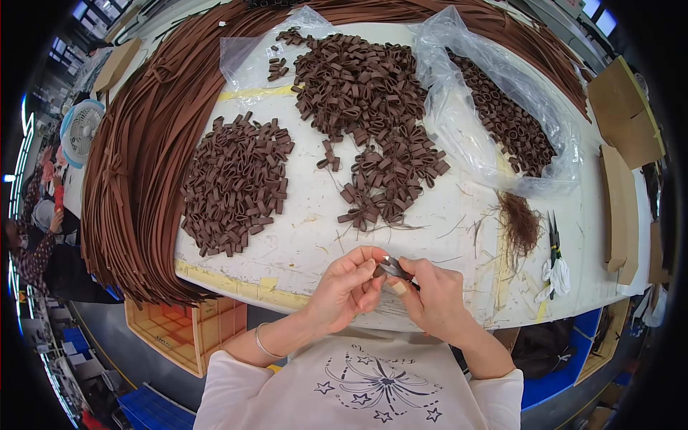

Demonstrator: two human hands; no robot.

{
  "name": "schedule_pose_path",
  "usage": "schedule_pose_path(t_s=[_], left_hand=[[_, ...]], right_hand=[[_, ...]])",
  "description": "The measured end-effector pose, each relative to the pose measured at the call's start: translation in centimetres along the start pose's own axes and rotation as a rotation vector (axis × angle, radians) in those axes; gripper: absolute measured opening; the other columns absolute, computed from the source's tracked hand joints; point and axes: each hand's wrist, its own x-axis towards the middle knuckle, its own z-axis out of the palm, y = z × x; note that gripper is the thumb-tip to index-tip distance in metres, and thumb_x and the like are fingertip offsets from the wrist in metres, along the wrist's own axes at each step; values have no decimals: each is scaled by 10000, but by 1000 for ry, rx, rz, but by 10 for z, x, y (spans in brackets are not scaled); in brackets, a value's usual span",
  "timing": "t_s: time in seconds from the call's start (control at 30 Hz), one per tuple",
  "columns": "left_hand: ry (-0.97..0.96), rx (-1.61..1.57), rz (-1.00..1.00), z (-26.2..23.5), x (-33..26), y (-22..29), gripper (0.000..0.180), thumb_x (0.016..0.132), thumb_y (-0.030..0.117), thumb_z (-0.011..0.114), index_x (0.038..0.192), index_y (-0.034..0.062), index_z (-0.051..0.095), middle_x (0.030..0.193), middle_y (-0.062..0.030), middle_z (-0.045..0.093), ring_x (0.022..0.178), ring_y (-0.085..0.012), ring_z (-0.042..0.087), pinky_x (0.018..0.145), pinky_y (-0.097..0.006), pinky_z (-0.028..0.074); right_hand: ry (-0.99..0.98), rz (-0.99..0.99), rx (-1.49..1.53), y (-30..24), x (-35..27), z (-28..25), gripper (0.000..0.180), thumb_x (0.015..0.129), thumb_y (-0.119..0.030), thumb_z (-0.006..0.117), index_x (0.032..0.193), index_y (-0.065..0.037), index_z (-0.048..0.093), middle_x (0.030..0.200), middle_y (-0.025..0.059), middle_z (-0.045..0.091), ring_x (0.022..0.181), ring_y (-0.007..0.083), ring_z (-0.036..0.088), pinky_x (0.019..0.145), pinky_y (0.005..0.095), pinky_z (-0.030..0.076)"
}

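Note:
Near the table's front edge, my left hand (349,285) is closed, pinching a small brown strap loop (379,271) that its fingers mostly hide. Close against it, my right hand (435,295) is closed round a small dark tool that looks like thread snips (396,269). The tips of this tool meet the loop at my left fingers; whether its blades are apart I cannot tell. A tan bandage wraps one right finger. Beyond my hands lie a large heap of brown loops (362,86) and, to the left, a second heap (236,186).
Long brown straps (136,172) drape over the table's left side and back. At the right are a clear plastic bag (566,154) with loops in it, a tuft of brown thread trimmings (519,223), and dark scissors (554,240) beside white cloth. An orange crate (168,337) stands below.

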Motion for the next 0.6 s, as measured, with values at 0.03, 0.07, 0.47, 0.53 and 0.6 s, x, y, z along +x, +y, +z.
schedule_pose_path(t_s=[0.03,0.07,0.47,0.53,0.6], left_hand=[[3,-1,0,0,0,-1,168,892,169,428,1004,46,455,694,-9,494,446,-64,400,402,-196,285],[-1,3,8,0,1,-1,166,893,167,426,1001,46,458,694,-8,493,446,-63,399,402,-195,285],[18,204,147,-2,2,-2,154,891,137,429,998,27,444,694,-20,495,467,-51,381,417,-190,303],[64,415,294,-5,3,-4,162,882,105,440,1017,18,417,707,-34,511,483,-48,396,428,-190,318],[109,669,522,-5,4,-10,192,867,65,453,1037,14,379,715,-46,522,494,-49,408,444,-189,335]], right_hand=[[2,-23,-22,0,1,-1,231,754,-134,637,859,20,501,582,87,547,429,179,526,391,255,396],[10,-31,-32,0,1,-1,226,752,-131,638,856,18,502,576,85,541,424,181,520,387,257,391],[45,21,16,5,-3,-1,207,754,-151,629,859,-15,514,553,59,527,414,172,508,378,274,380],[55,78,74,4,-4,-2,216,752,-151,635,858,-10,511,555,66,532,411,170,510,377,272,382],[46,68,76,5,-7,-5,225,752,-153,639,861,-5,509,552,67,532,409,170,509,375,270,383]])
